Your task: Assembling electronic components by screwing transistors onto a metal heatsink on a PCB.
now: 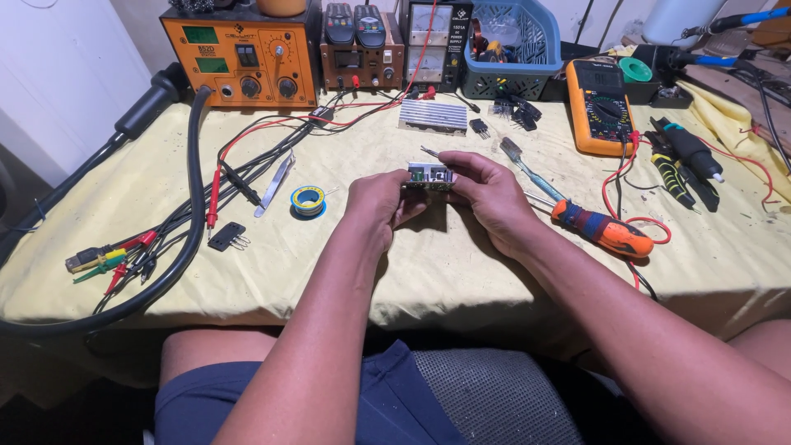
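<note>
A small circuit board [430, 175] with several components is held above the yellow table cover [461, 272], gripped from both sides. My left hand [379, 208] pinches its left end. My right hand [490, 188] pinches its right end, fingers curled over the top. A thin metal pin or tweezer tip [429, 152] sticks out just behind the board. A screwdriver with an orange and blue handle [589, 224] lies right of my right hand. A small solder spool [308, 200] sits left of my left hand.
An orange rework station [243, 62], a bench power supply [434, 41] and a blue basket [507, 49] line the back. A ribbed heatsink [433, 116], orange multimeter [600, 107], tweezers [274, 184], test leads [124, 259] and a thick black hose [195, 181] lie around.
</note>
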